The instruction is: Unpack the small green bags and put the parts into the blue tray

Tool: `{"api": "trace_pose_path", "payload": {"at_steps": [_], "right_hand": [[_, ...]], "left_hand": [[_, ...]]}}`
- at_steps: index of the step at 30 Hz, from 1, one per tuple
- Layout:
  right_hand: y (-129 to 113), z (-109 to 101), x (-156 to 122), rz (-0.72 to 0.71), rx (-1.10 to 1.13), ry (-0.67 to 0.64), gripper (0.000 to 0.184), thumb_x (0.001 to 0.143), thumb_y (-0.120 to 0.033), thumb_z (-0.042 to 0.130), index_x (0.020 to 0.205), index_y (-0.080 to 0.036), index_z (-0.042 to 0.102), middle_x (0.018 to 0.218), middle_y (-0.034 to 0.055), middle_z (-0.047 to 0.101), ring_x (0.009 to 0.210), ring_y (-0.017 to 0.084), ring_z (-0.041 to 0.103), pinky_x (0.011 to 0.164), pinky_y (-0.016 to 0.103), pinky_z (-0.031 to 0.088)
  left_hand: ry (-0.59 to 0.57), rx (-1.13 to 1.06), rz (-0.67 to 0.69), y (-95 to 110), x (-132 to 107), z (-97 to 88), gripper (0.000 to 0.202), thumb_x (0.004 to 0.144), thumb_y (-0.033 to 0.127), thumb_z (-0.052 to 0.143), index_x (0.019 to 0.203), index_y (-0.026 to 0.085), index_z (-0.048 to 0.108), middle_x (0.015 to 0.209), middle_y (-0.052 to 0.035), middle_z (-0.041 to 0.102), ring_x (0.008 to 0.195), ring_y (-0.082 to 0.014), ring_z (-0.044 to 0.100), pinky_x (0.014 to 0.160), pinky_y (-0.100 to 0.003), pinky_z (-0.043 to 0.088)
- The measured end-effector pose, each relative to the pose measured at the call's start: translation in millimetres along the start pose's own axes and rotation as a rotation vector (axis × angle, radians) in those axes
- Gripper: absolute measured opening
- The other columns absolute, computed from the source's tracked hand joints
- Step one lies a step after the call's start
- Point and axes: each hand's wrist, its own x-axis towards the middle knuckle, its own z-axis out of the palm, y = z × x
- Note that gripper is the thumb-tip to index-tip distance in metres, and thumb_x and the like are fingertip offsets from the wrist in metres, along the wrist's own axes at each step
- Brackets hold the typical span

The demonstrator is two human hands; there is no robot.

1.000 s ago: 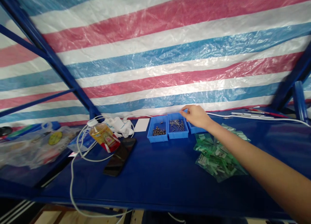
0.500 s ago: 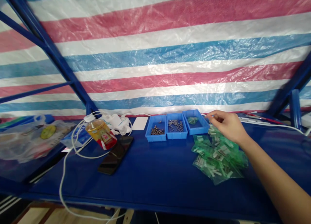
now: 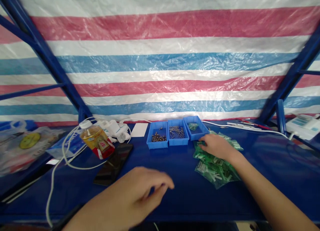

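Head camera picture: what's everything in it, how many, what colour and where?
Sheet: 1, red-white-blue, back
Posts: several, blue, both sides
Table: 1, blue, underneath
Trays: 3, blue, back middle
Metal bits: many, brownish, left tray
Screws or nails: many, silver, middle tray
Little bag: 1, green, right tray
Green bags: several, green, right side
Pens: few, white and red, back right
Box: 1, white, far right
Card: 1, white, left of trays
Bottle: 1, yellow and red, left
Plugs: several, white, behind bottle
Cables: count unclear, white, left and back
Phone: 1, black, beside bottle
Packet: 1, blue, left of bottle
Clear bags: count unclear, see-through, far left
Left hand: 1, bare, front
Right hand: 1, bare, at green bags
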Motion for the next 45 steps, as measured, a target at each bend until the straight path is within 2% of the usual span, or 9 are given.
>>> {"api": "trace_pose_path", "payload": {"at_steps": [2,4,7,12,17,26,35,41,45], "right_hand": [[-1,2,0,-0.030,0.030,-0.020,0.031,0.090,-0.030,0.061,0.115,-0.017,0.074,0.102,0.0122,0.076,0.093,0.029,0.070,0.081,0.033,0.047],[1,5,0,-0.059,0.072,-0.035,0.034,0.090,-0.033,0.061,0.119,-0.018,0.072,0.101,0.0110,0.076,0.089,0.027,0.069,0.079,0.033,0.047],[6,9,4,-0.069,0.130,-0.048,0.035,0.088,-0.037,0.064,0.117,-0.018,0.070,0.090,0.0076,0.074,0.077,0.024,0.067,0.069,0.031,0.043],[12,13,10,-0.030,0.187,-0.033,0.027,0.082,-0.039,0.069,0.098,-0.017,0.071,0.072,0.0033,0.067,0.066,0.021,0.060,0.059,0.029,0.035],[2,13,10,-0.059,0.221,0.035,0.018,0.085,-0.035,0.064,0.092,-0.019,0.069,0.066,-0.0003,0.062,0.059,0.017,0.055,0.057,0.028,0.032],[-25,10,5,-0.076,0.225,0.498,0.026,0.095,-0.036,0.051,0.099,-0.021,0.072,0.062,0.0002,0.058,0.056,0.017,0.055,0.061,0.028,0.036],[-2,-7,1,0.017,-0.011,0.060,0.035,0.085,-0.056,0.065,0.093,-0.025,0.078,0.077,0.0035,0.075,0.075,0.024,0.069,0.063,0.030,0.038],[-6,-2,2,-0.077,0.008,-0.022,0.037,0.081,-0.045,0.069,0.106,-0.020,0.076,0.087,0.0056,0.076,0.084,0.025,0.069,0.071,0.031,0.044],[-1,-4,0,-0.140,0.063,-0.058,0.046,0.078,-0.036,0.069,0.119,-0.015,0.073,0.096,0.0084,0.074,0.091,0.025,0.067,0.080,0.031,0.046]], "left_hand": [[-0.043,-0.002,0.089,-10,50,5.4,0.023,0.098,0.022,0.051,0.105,0.025,0.073,0.079,0.0008,0.071,0.070,-0.0120,0.066,0.066,-0.021,0.048],[0.047,0.092,0.193,-23,93,23.2,0.022,0.095,0.018,0.052,0.099,0.022,0.074,0.078,-0.0007,0.071,0.069,-0.0135,0.067,0.064,-0.022,0.047],[0.225,0.265,0.273,-42,123,61.4,0.020,0.094,0.017,0.053,0.097,0.020,0.073,0.084,-0.0032,0.072,0.072,-0.0165,0.069,0.064,-0.025,0.048],[0.351,0.378,0.420,-58,112,97.6,0.021,0.092,0.018,0.052,0.094,0.019,0.073,0.070,-0.0014,0.067,0.062,-0.0169,0.065,0.058,-0.028,0.048],[0.420,0.349,0.385,-58,114,95.1,0.021,0.093,0.018,0.051,0.092,0.019,0.072,0.070,-0.0015,0.067,0.062,-0.0151,0.065,0.059,-0.027,0.049],[0.486,0.209,0.103,-57,113,84.7,0.026,0.098,0.028,0.050,0.119,0.020,0.063,0.101,-0.0052,0.070,0.083,-0.0169,0.070,0.069,-0.026,0.054],[0.292,0.298,0.123,-61,116,86.5,0.024,0.096,0.024,0.050,0.088,0.019,0.072,0.082,-0.0029,0.070,0.073,-0.0158,0.067,0.063,-0.025,0.047],[0.143,0.287,0.236,-56,112,85.4,0.032,0.100,0.037,0.050,0.123,0.027,0.070,0.093,-0.0026,0.069,0.081,-0.0158,0.068,0.062,-0.025,0.045],[0.015,0.351,0.332,-50,109,82.6,0.034,0.100,0.043,0.051,0.124,0.030,0.071,0.090,-0.0030,0.065,0.083,-0.0162,0.066,0.060,-0.025,0.042]]}}
